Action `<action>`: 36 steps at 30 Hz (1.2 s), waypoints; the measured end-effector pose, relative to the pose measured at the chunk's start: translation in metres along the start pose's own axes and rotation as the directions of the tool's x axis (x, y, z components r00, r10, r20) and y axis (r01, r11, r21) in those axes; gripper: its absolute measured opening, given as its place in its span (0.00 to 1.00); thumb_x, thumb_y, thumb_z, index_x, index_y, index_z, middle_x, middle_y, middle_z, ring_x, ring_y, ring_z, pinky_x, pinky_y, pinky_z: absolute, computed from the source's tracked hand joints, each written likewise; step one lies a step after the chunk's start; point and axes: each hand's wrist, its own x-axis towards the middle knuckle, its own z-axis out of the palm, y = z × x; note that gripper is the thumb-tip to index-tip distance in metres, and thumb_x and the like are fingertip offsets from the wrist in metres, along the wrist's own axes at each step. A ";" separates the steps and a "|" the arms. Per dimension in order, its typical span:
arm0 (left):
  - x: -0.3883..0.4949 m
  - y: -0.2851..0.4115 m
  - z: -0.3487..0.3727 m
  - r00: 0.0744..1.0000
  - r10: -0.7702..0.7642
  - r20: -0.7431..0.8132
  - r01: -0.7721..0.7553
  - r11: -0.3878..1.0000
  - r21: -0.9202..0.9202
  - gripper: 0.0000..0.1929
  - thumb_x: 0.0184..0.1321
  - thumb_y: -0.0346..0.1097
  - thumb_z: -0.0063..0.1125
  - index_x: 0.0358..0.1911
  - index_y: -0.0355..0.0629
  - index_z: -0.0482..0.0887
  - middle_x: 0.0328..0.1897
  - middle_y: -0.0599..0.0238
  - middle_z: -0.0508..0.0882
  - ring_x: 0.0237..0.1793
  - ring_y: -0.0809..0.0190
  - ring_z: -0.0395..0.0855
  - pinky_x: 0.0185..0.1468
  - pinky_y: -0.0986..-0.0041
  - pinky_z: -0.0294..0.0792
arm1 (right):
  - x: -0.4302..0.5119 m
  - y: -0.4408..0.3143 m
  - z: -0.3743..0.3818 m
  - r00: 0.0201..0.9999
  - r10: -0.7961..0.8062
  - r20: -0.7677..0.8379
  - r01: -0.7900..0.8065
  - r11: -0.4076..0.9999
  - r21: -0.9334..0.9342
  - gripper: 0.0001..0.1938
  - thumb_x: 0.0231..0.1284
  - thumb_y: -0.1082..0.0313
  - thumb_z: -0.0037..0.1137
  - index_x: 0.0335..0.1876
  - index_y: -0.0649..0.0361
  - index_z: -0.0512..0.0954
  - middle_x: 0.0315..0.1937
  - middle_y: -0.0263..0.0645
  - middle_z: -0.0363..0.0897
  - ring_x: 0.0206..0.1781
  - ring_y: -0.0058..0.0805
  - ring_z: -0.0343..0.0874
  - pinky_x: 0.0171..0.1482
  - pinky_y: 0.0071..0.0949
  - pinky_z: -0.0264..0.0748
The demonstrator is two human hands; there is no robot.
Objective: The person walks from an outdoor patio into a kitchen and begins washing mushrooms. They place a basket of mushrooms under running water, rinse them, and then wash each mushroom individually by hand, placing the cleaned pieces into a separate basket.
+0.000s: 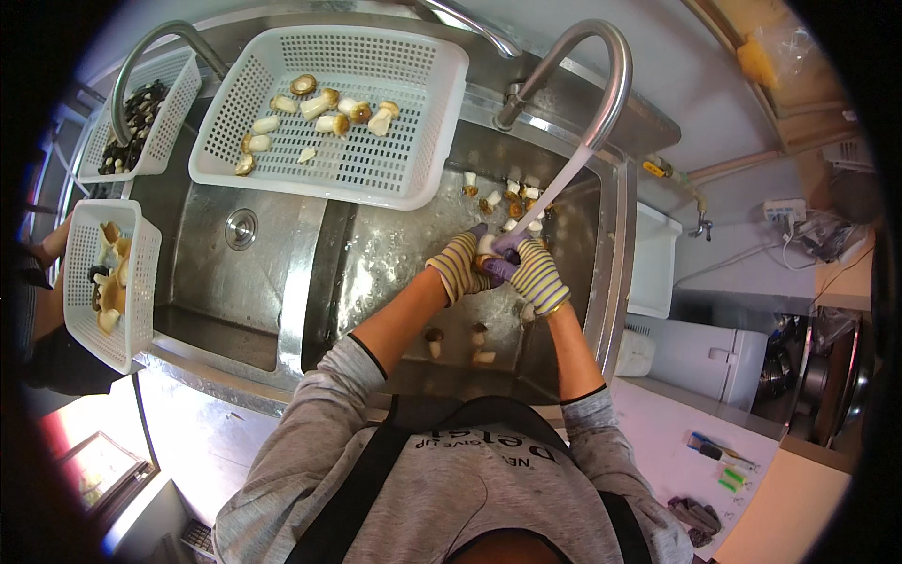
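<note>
Both my hands wear yellow-striped gloves with purple palms and meet over the right basin of a steel sink (394,282). Between them is a mushroom (486,245) with a white stem, mostly covered by the fingers. My left hand (458,264) grips it from the left, and my right hand (534,271) closes on it from the right. A stream of water (557,190) falls from the curved faucet (616,84) onto the right glove. Several mushrooms float beyond my hands, among them one with a brown cap (487,204). Others, such as a dark-capped mushroom (434,342), lie nearer my body.
A white perforated basket (380,176) with several mushrooms rests across the sink's back. Left of it stand a basket of dark mushrooms (165,141) and one with tan mushrooms (74,282). A second faucet (162,28) arches there. Another person's arm (55,243) shows at far left.
</note>
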 end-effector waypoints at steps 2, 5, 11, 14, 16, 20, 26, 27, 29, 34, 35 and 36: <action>-0.001 -0.002 0.005 0.999 -0.042 0.008 0.042 0.998 0.052 0.20 0.58 0.54 0.39 0.36 0.42 0.73 0.24 0.62 0.77 0.18 0.64 0.74 0.22 0.72 0.70 | -0.002 0.010 0.004 0.985 0.175 -0.006 -0.172 0.973 0.152 0.11 0.48 0.62 0.57 0.34 0.61 0.76 0.25 0.33 0.76 0.28 0.20 0.73 0.32 0.21 0.71; -0.018 0.005 0.019 0.995 0.067 -0.073 -0.010 0.801 0.599 0.17 0.57 0.49 0.43 0.34 0.43 0.74 0.22 0.64 0.76 0.14 0.66 0.72 0.20 0.74 0.67 | -0.011 0.055 0.003 0.970 0.240 -0.023 -0.171 0.754 0.635 0.09 0.55 0.67 0.49 0.36 0.63 0.76 0.23 0.33 0.75 0.24 0.17 0.73 0.25 0.17 0.69; -0.115 0.061 0.043 0.484 0.745 0.459 -0.836 0.240 0.493 0.17 0.52 0.40 0.53 0.42 0.36 0.73 0.30 0.61 0.77 0.25 0.66 0.75 0.29 0.76 0.69 | -0.063 0.143 0.095 0.714 0.483 0.507 -0.220 0.842 -0.493 0.11 0.55 0.67 0.42 0.39 0.60 0.76 0.44 0.46 0.74 0.49 0.36 0.71 0.50 0.37 0.65; -0.143 0.082 0.059 -0.059 0.809 0.584 -0.267 -0.577 0.772 0.24 0.49 0.37 0.57 0.48 0.32 0.68 0.39 0.52 0.76 0.41 0.56 0.74 0.45 0.70 0.67 | -0.104 0.148 0.141 0.551 0.641 0.534 -0.245 0.736 -0.631 0.12 0.56 0.66 0.41 0.39 0.60 0.75 0.42 0.45 0.73 0.46 0.35 0.71 0.48 0.35 0.66; -0.149 0.078 0.060 -0.156 0.688 0.709 -0.053 -0.722 0.689 0.26 0.46 0.36 0.59 0.49 0.32 0.68 0.43 0.47 0.75 0.44 0.51 0.73 0.50 0.67 0.65 | -0.116 0.144 0.154 0.552 0.644 0.530 -0.290 0.744 -0.602 0.12 0.56 0.65 0.40 0.39 0.61 0.74 0.41 0.44 0.73 0.44 0.35 0.71 0.47 0.34 0.66; -0.123 0.017 0.021 0.349 0.632 0.691 -0.517 -0.485 0.705 0.13 0.51 0.26 0.52 0.42 0.40 0.76 0.47 0.55 0.76 0.48 0.58 0.74 0.51 0.72 0.64 | -0.084 0.117 0.135 0.690 0.603 0.400 -0.552 0.796 -0.247 0.12 0.58 0.64 0.38 0.39 0.61 0.73 0.38 0.43 0.73 0.41 0.33 0.71 0.43 0.31 0.67; -0.028 -0.022 -0.017 0.540 0.598 0.592 -0.326 -0.500 0.803 0.15 0.50 0.31 0.51 0.44 0.39 0.73 0.40 0.51 0.76 0.38 0.48 0.75 0.42 0.66 0.68 | 0.007 0.074 0.060 0.615 0.716 0.330 -0.695 0.296 0.655 0.13 0.59 0.63 0.35 0.39 0.62 0.70 0.35 0.40 0.73 0.35 0.31 0.71 0.39 0.28 0.68; -0.017 -0.026 -0.018 0.552 0.604 0.574 -0.317 -0.485 0.815 0.16 0.49 0.32 0.51 0.44 0.40 0.73 0.40 0.51 0.76 0.38 0.48 0.75 0.42 0.65 0.68 | 0.014 0.073 0.053 0.582 0.738 0.342 -0.681 0.212 0.700 0.13 0.59 0.62 0.34 0.39 0.62 0.70 0.34 0.40 0.73 0.34 0.31 0.71 0.38 0.27 0.69; -0.004 -0.035 -0.018 0.532 0.640 0.554 -0.302 -0.468 0.830 0.17 0.49 0.34 0.52 0.44 0.40 0.72 0.39 0.50 0.76 0.38 0.48 0.75 0.41 0.65 0.69 | 0.019 0.074 0.051 0.607 0.740 0.289 -0.614 0.207 0.761 0.13 0.59 0.61 0.35 0.39 0.62 0.70 0.32 0.38 0.73 0.32 0.29 0.70 0.36 0.26 0.69; 0.011 -0.035 -0.002 0.524 0.768 0.368 -0.301 -0.237 0.924 0.14 0.51 0.35 0.50 0.42 0.39 0.72 0.32 0.49 0.78 0.34 0.51 0.78 0.38 0.67 0.70 | 0.014 0.075 0.062 0.871 0.457 -0.181 -0.156 0.607 0.779 0.13 0.58 0.59 0.40 0.38 0.61 0.70 0.29 0.34 0.72 0.27 0.24 0.68 0.32 0.21 0.68; 0.014 -0.029 0.002 0.544 0.782 0.303 -0.339 -0.125 0.933 0.13 0.51 0.34 0.49 0.41 0.39 0.72 0.31 0.49 0.78 0.34 0.51 0.78 0.38 0.68 0.70 | 0.014 0.070 0.061 0.829 0.525 -0.193 -0.271 0.679 0.683 0.12 0.57 0.61 0.42 0.39 0.61 0.70 0.29 0.34 0.72 0.28 0.22 0.68 0.33 0.19 0.68; 0.017 -0.020 0.006 0.618 0.748 0.241 -0.276 -0.080 0.958 0.12 0.53 0.38 0.47 0.36 0.39 0.72 0.23 0.54 0.77 0.26 0.53 0.77 0.28 0.67 0.69 | 0.011 0.063 0.058 0.814 0.544 -0.202 -0.413 0.788 0.458 0.11 0.56 0.62 0.45 0.40 0.62 0.70 0.30 0.33 0.71 0.29 0.20 0.67 0.33 0.17 0.68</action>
